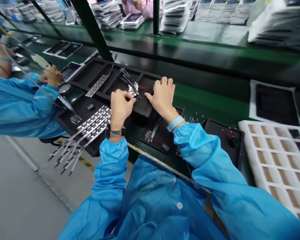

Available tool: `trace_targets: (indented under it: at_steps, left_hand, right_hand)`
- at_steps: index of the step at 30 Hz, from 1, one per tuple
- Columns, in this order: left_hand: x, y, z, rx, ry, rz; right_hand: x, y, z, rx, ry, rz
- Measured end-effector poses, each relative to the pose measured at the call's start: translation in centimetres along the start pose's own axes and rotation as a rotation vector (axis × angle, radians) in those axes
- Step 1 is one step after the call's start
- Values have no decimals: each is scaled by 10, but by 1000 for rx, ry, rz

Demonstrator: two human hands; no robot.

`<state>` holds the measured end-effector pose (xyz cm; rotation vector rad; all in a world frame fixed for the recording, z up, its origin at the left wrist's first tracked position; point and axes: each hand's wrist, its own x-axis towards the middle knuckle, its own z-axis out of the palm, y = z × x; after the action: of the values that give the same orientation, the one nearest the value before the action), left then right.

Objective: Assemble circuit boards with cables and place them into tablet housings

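My left hand (121, 106) is closed, thumb and index fingertips pinched together beside a bunch of small circuit boards (133, 89) with dark leads. What sits in the pinch is too small to make out. The boards lie in a black compartment tray (106, 96). At that tray's right end rests my right hand (163, 95), thumb and fingers apart over the edge. Thin red wires (144, 88) lie between the two hands. Left of my left wrist, several strips of circuit boards (93, 121) with white leads hang over the edge of a lower black tray (65, 117).
In front of me a small black tray (150, 145) holds boards and wires. Another black tray (236, 146) and a white divided foam tray (248, 125) stand at the right. A co-worker's blue sleeve (17, 103) is close on the left. Wrapped stacks (176, 16) fill the back shelf.
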<state>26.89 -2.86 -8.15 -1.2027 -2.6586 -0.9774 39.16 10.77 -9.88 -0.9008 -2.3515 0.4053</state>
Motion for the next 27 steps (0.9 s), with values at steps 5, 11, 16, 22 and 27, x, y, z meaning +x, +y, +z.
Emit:
trace_targets:
  at_steps: [5,11,16,22,27]
  left_hand:
    - [4,4,-8,-87,5,-27]
    - [7,3,-11,-225,44,-64]
    - [10,4,-13,-310,52,-67]
    - [10,2,-13,-301,13,-76]
    - [7,-1,-11,-171,-46,-90]
  right_hand:
    - [-2,-9,-16,-57,-17,77]
    - [-5,-5,-21,-54,-47,57]
    - [-2,0,-15,-23,14,46]
    - [2,6,-13,-50,48,11]
    - [2,8,-9,-43,25,4]
